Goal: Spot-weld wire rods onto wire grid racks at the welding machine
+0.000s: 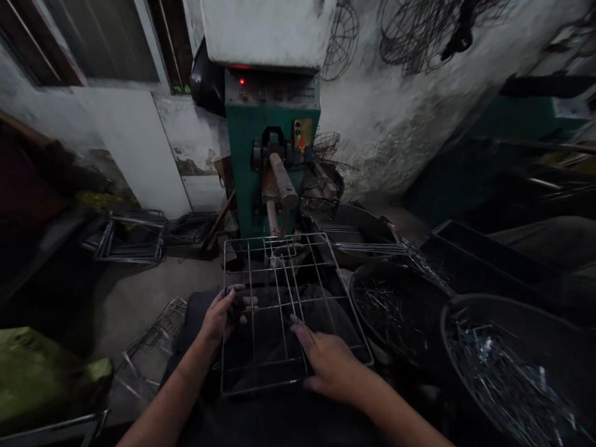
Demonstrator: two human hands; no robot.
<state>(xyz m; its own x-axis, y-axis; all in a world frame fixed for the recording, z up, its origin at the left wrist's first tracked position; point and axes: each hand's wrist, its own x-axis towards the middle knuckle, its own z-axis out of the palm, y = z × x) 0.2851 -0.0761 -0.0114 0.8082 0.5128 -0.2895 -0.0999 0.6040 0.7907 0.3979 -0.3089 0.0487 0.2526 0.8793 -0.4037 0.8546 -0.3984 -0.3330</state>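
A rectangular wire rack (280, 305), made of a rod frame with thin crossing wires, lies tilted over my lap. My left hand (224, 313) grips its left side, the thumb over the edge rod and the fingers partly behind the wires. Near the middle of the rack, my right hand (321, 357) is closed on a lengthwise wire. Whether that wire is loose or fixed to the rack, I cannot tell. The rack's far edge reaches close to the lower electrode arm (273, 217) of a green spot-welding machine (242, 161).
A thick upper arm (283, 180) juts from the machine toward me. To the right stand a dark basin (361, 298) of short wires and a larger basin (447, 329) of bent wire pieces. Wire frames (133, 256) lie at left, and a green sack (41, 372) sits nearer.
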